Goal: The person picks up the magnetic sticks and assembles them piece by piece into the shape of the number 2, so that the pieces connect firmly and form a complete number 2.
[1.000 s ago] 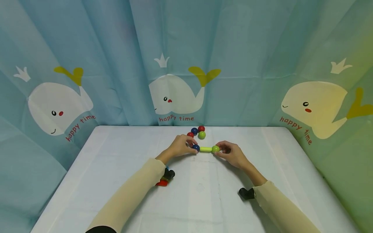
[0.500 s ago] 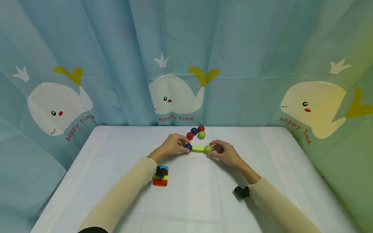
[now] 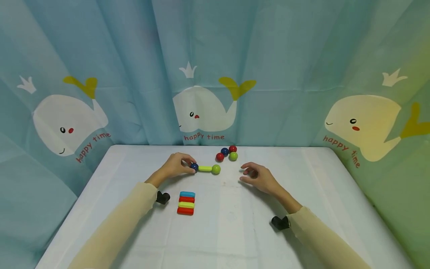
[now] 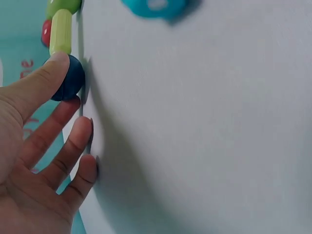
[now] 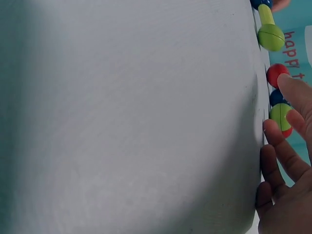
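My left hand (image 3: 174, 165) pinches a dark blue ball (image 3: 194, 167) between thumb and fingers at the table's left-middle. A yellow-green rod (image 3: 205, 169) runs rightward from that ball to a lime green ball (image 3: 216, 169), so the pieces line up as a dumbbell shape. In the left wrist view the thumb lies over the blue ball (image 4: 73, 80), right where the rod (image 4: 61, 31) meets it. My right hand (image 3: 261, 179) is at the right of the dumbbell, apart from it, fingers loosely bent with nothing between them.
Behind the dumbbell sit a red ball (image 3: 220, 157), a blue ball (image 3: 224, 151), another red ball (image 3: 233, 148) and a green ball (image 3: 233, 156). Nearer, a blue bar (image 3: 187, 194), red bars (image 3: 185, 211) and a yellow bar (image 3: 186, 205) lie stacked in a row. A curtain hangs behind the white table (image 3: 231, 239).
My left hand has moved left, carrying the blue ball, rod and green ball along. The right hand has let go of the green ball. The row of bars is now uncovered.
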`<state>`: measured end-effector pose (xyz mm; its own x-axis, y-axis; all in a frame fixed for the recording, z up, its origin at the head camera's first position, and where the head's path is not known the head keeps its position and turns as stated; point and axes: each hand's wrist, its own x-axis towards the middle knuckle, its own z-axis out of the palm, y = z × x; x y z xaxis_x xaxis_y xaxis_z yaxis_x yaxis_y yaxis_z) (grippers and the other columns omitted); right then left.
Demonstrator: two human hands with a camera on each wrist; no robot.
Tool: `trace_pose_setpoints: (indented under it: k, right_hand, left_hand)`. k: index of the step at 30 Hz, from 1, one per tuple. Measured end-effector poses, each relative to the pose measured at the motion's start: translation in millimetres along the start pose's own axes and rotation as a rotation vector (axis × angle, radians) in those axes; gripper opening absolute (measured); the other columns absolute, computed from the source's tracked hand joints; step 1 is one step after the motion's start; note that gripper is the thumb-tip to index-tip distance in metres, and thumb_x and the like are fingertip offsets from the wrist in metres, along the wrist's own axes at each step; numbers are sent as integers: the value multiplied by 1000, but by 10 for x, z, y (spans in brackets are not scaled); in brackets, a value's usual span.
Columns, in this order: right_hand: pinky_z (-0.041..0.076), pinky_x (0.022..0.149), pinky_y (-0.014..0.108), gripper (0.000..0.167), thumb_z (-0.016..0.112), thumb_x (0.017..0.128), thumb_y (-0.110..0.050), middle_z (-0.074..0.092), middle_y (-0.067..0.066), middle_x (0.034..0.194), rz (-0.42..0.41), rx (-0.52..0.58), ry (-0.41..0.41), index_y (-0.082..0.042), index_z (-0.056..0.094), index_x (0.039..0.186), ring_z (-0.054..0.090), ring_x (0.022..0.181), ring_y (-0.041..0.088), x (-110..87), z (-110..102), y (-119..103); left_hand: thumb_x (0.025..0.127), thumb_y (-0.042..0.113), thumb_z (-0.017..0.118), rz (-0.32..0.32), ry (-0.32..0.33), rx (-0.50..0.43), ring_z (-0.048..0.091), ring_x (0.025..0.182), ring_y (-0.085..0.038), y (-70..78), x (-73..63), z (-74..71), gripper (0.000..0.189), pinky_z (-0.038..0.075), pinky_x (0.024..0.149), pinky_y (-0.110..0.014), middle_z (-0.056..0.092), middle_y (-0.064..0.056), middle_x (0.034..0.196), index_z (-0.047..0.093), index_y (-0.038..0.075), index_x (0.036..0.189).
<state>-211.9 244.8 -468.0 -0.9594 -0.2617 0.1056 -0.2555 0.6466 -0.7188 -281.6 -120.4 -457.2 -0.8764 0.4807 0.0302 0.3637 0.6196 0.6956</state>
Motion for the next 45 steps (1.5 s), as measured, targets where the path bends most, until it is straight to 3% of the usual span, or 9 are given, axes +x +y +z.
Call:
trace_pose_setpoints:
  k: [6, 12, 20, 30, 36, 45]
  right_hand:
    - [51, 80, 36, 47, 81, 90, -25, 72, 7, 105, -49, 37, -24, -8, 64, 131, 63, 88, 21, -3, 30, -96]
    - [55, 84, 41, 53, 81, 91, -24, 71, 16, 114, -124, 98, -107, -7, 60, 136, 67, 93, 25, 59, 143, -393]
    - [56, 86, 42, 53, 80, 92, -23, 71, 15, 116, -217, 130, -300, -7, 60, 138, 68, 91, 23, 255, 503, -807]
    - [54, 79, 28, 47, 78, 93, -16, 74, 8, 104, -298, 176, -493, -4, 62, 136, 65, 83, 21, 461, 922, -1047]
    - [53, 75, 24, 37, 78, 93, -15, 73, 3, 93, -307, 151, -532, -5, 68, 127, 63, 75, 16, 530, 1035, -1117]
    - [47, 69, 20, 30, 78, 92, -10, 69, 3, 87, -295, 77, -527, -6, 72, 121, 57, 71, 15, 519, 1075, -1216]
  left_hand:
    - [86, 18, 85, 12, 8, -2, 63, 89, -20, -84, -59, -78, 29, 55, 84, -36, 73, -3, 101, 77, 11, 114]
    - [85, 17, 86, 1, 17, -12, 64, 89, -20, -119, -82, -138, 31, 55, 84, -36, 74, -4, 102, 77, 11, 114]
    - [86, 18, 86, -2, 19, -14, 64, 91, -21, -171, -81, -129, 31, 56, 85, -36, 74, -5, 103, 77, 11, 115]
    - [85, 19, 87, 29, 34, -26, 64, 90, -19, -209, -78, -135, 32, 54, 83, -36, 76, -3, 103, 79, 11, 115]
    - [84, 20, 87, 15, 38, -18, 62, 88, -18, -217, -71, -131, 32, 53, 82, -33, 76, -2, 102, 79, 12, 115]
    - [84, 21, 87, 24, 46, -39, 63, 90, -19, -199, -70, -124, 33, 54, 84, -36, 76, -3, 100, 79, 12, 114]
